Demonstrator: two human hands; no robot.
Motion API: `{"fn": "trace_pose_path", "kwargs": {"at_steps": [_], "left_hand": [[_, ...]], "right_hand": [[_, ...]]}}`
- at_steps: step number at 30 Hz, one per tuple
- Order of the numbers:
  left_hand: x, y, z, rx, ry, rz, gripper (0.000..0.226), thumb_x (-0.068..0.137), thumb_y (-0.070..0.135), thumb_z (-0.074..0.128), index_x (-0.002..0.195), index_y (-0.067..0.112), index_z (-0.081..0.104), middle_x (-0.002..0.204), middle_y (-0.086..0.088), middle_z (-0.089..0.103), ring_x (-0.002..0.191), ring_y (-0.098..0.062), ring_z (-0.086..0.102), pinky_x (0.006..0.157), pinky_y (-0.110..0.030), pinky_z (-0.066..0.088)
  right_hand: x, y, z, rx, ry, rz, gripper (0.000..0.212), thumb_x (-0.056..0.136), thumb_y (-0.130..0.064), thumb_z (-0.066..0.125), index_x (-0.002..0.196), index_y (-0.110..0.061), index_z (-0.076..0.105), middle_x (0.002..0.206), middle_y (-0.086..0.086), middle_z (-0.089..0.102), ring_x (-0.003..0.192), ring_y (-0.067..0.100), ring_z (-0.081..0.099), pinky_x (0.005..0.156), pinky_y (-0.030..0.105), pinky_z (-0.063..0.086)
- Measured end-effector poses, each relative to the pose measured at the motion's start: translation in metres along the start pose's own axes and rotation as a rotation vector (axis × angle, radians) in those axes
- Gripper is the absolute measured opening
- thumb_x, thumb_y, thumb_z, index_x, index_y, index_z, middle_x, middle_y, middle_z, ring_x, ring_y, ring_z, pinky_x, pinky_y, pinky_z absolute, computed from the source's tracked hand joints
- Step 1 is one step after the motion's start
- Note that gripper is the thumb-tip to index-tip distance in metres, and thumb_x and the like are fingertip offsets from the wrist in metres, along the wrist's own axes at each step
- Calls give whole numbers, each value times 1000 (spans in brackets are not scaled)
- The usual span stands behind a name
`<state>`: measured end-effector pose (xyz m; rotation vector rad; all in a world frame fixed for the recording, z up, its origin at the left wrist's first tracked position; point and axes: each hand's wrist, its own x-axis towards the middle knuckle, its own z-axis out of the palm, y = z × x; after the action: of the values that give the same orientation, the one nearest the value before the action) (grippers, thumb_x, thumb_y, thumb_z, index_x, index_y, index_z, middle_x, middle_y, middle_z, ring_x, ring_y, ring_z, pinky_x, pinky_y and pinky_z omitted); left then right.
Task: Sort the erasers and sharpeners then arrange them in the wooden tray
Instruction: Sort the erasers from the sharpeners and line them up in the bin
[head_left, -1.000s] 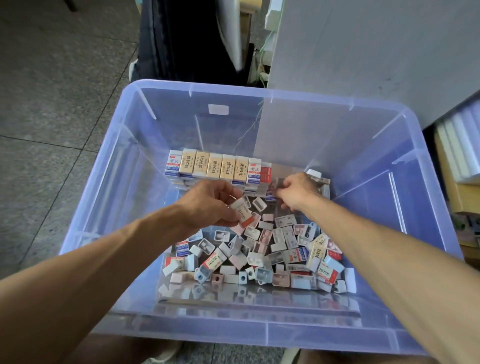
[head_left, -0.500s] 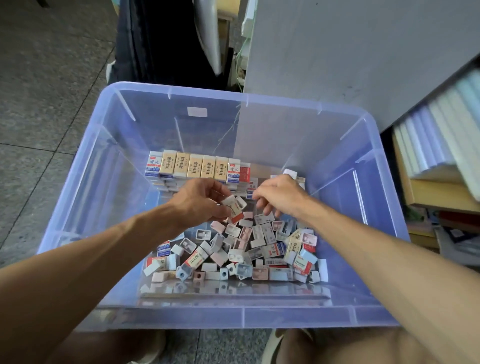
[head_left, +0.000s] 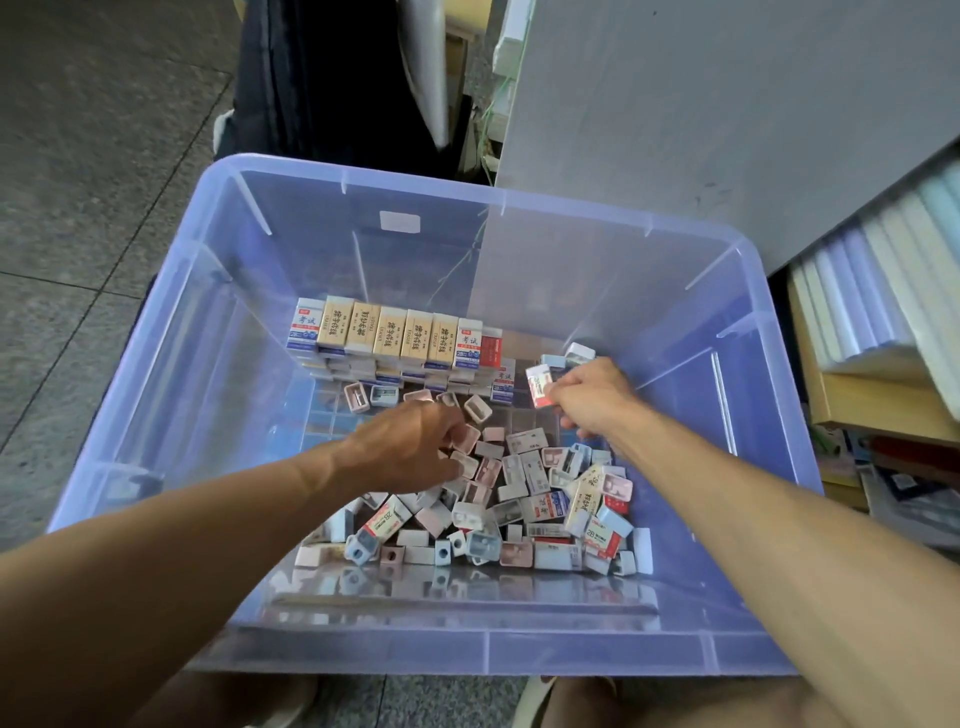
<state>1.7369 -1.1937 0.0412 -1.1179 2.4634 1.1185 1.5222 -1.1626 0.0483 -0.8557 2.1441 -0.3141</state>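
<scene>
The bin (head_left: 675, 644) I reach into is translucent lilac-blue. Along its far edge, my stacked erasers (head_left: 389, 338) wear cream sleeves with black script, flanked by white-and-blue ones and one red. The loose heap (head_left: 498, 509) mixes pale pink, pale blue and white sharpeners with white, red-and-blue-printed erasers. My right grip (head_left: 587, 395) pinches a white eraser (head_left: 537, 384) with red print. The floor (head_left: 93, 156) is speckled grey.

The right hand (head_left: 589, 397) has lifted away from the loose pile (head_left: 498, 499) and moved toward the right end of the stacked eraser row (head_left: 395, 338), now pinching a red and white eraser (head_left: 538, 385) in its fingertips. The left hand (head_left: 410, 447) has dropped lower into the pile, fingers curled among the small sharpeners (head_left: 465, 462); the eraser it held a moment ago no longer shows.
</scene>
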Motion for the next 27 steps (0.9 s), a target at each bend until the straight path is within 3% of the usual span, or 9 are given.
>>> {"fn": "trace_pose_path", "kwargs": {"at_steps": [4,7,10,14,16,17,20,24,27], "left_hand": [[11,-15,5,128,68,53,48,87,32,70,127,12,54,119,-9,62,104,-22,58,83,-29,52],[20,-17,12,221,116,100,60,83,44,70,135,21,50,124,-6,59,113,-21,50,90,-39,51],[27,-7,17,318,90,162,68,83,57,63,139,23,44,134,-3,53,122,-20,42,99,-41,44],[25,0,18,524,-27,210,75,88,63,50,149,25,30,154,1,30,138,-22,27,113,-46,30],[21,-3,13,546,-65,197,75,87,60,55,148,22,31,154,0,31,137,-23,30,112,-45,32],[19,-4,11,550,-73,194,73,87,57,59,145,21,34,152,-1,35,134,-23,34,110,-44,35],[13,-5,7,536,-80,188,57,89,55,57,133,20,47,133,-2,52,120,-22,49,102,-40,40],[15,1,14,538,85,197,54,90,65,46,116,18,52,117,-1,59,108,-18,48,94,-36,43],[21,8,23,471,94,207,57,90,61,51,127,18,45,127,-3,54,115,-20,44,100,-39,40]], "right_hand": [[28,-1,19,-129,65,-21,16,93,-24,67,90,-12,76,85,8,74,73,21,68,57,26,51],[37,2,29,-218,80,-69,29,94,-35,67,77,-13,75,72,2,68,64,18,62,53,23,42],[41,4,25,-253,89,-91,38,92,-41,67,65,-15,70,71,3,70,69,22,66,58,24,44],[27,8,21,-353,-38,-164,22,92,-26,64,77,-14,73,84,4,72,78,19,67,62,25,48],[13,9,20,-413,-216,-214,8,89,-18,63,90,-16,71,89,0,69,83,18,65,65,27,50],[6,9,20,-454,-295,-236,11,87,-17,64,98,-18,67,90,-2,66,85,17,63,66,28,50],[-1,8,16,-622,-401,-310,40,80,-19,76,114,-21,55,98,-3,59,89,17,60,73,33,52],[-2,10,13,-609,-395,-328,46,75,-21,85,104,-22,50,93,-4,55,82,16,54,60,29,39],[2,13,16,-496,-413,-277,41,78,-15,82,101,-22,49,94,0,57,76,14,52,58,27,39]]}}
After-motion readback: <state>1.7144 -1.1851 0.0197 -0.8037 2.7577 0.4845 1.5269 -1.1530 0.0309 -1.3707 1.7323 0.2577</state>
